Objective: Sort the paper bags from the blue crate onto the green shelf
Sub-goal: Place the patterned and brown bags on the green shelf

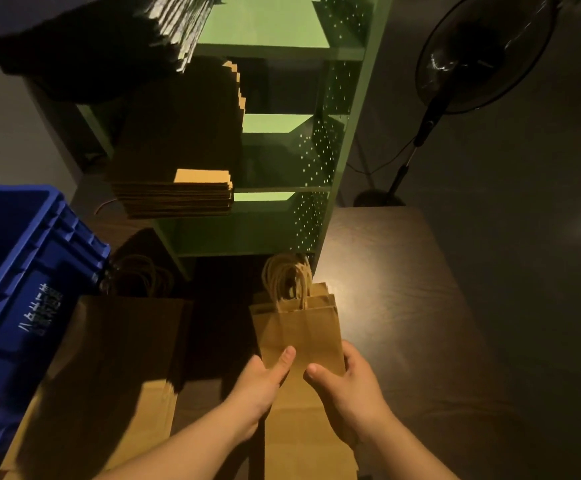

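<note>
At far left of the frame, the blue crate (22, 271) bears white writing (too blurred to read). Beside it lies a large paper bag (109, 368). Above centre, the green shelf (282, 133) carries stacked bags (175, 174). Lower centre, left hand (265, 379) and right hand (348, 386) grip a small handled bag stack (299, 327). A fan (483, 53) stands upper right.

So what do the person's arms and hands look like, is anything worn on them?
Both forearms are bare as far as the picture shows, with no sleeves in view. The left hand and right hand wear no gloves, and no rings, watch or bracelet can be seen.
</note>
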`<state>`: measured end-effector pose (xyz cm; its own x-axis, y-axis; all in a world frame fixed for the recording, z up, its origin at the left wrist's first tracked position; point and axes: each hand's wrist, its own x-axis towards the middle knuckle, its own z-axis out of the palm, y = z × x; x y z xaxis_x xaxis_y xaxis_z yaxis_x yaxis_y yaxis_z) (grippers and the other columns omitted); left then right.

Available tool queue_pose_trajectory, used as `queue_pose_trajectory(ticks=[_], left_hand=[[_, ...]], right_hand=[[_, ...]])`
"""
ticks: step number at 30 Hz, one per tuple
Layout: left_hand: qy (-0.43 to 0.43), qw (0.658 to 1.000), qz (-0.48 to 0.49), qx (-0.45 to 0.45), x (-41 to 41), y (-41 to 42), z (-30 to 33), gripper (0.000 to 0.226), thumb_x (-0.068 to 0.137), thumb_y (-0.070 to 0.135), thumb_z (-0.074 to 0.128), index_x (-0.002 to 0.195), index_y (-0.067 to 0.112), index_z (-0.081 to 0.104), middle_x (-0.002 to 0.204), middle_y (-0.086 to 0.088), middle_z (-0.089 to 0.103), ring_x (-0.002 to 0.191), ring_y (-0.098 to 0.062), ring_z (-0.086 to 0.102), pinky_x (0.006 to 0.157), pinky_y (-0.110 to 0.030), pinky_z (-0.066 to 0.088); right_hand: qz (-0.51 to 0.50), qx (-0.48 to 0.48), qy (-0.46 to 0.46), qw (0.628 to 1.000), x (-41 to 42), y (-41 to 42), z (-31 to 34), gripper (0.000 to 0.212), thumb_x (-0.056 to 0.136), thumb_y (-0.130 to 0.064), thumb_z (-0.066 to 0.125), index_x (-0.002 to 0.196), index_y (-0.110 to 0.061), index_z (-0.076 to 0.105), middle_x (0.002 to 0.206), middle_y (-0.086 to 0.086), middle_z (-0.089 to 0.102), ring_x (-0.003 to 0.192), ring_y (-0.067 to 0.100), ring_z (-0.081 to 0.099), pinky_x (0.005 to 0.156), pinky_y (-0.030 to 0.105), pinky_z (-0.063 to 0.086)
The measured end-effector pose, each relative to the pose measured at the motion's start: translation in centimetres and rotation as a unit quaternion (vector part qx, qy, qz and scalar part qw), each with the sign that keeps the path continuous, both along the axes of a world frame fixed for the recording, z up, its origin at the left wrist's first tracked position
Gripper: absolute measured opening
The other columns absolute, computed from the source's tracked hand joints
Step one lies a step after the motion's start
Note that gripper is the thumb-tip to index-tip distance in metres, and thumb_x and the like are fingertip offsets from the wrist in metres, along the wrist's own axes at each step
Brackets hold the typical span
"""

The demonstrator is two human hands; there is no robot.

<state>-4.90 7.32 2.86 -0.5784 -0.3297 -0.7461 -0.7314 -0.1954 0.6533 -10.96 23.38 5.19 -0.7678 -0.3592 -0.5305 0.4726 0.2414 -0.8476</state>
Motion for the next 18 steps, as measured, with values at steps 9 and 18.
queue_pose_trajectory(ticks=[9,18], left_hand=[[0.242,0.964,0.102,0.05,-1.8,-1.0,7.9,0.05,0.069,0.03,0.078,0.117,0.031,0.062,0.101,0.011,0.078,0.098,-0.007,0.073,0.067,-0.016,0.058],[0.325,0.938,0.106,0.061,-4.9,-3.4,12.5,0.047,0.078,0.031,0.074,0.124,0.029,0.063,0.112,0.004,0.078,0.106,-0.019,0.074,0.079,-0.035,0.064]], right_hand=[[0.03,-0.053,0.075,0.995,-2.2,-0.7,6.5,0.045,0.09,-0.012,0.074,0.124,-0.034,0.055,0.112,-0.007,0.072,0.105,0.014,0.069,0.073,0.02,0.059],[0.008,-0.098,0.127,0.987,-5.4,-3.3,11.1,0.047,0.09,-0.013,0.074,0.124,-0.039,0.056,0.119,-0.009,0.071,0.113,0.016,0.067,0.094,0.041,0.059]])
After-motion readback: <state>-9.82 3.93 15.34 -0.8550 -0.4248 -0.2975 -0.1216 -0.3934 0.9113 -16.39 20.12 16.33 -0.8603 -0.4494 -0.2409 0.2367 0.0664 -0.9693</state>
